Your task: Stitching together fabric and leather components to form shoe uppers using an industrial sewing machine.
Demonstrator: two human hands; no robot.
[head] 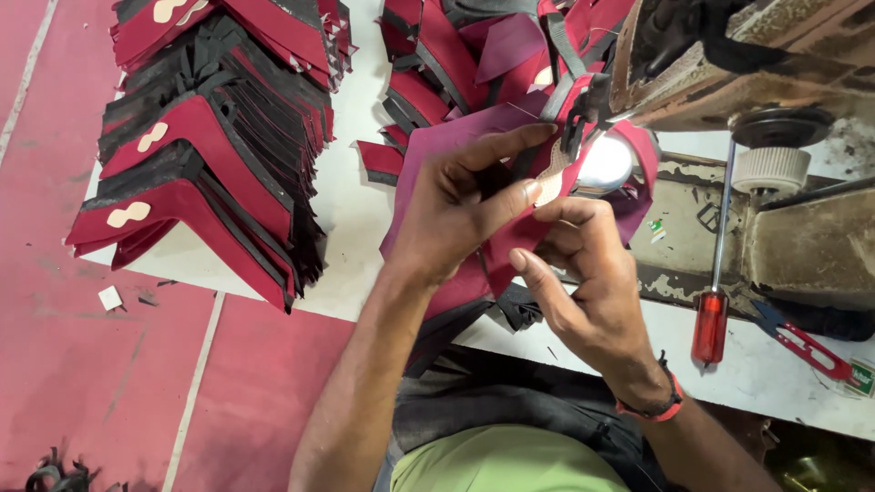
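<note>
Both hands grip the maroon piece (510, 228) at frame centre: left hand (456, 210) pinching, right hand (583, 273) closed underneath. Step looks like stitching; next move needs steady feeding under the needle (576, 128).

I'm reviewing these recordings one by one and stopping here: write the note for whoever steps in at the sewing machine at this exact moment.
Left hand: flat on the maroon shoe-upper piece, thumb pressing it near the needle.
Right hand: pinching the same piece from the near side, just under the needle area of the sewing machine.
The piece's beige patch sits at the needle; the machine lamp is lit.
Done, judging by the layout: a neat stack of like pieces on the white table, to the left.
Left: a loose heap behind the hands.
Red-handled screwdriver and red snips lie to the right.
</note>
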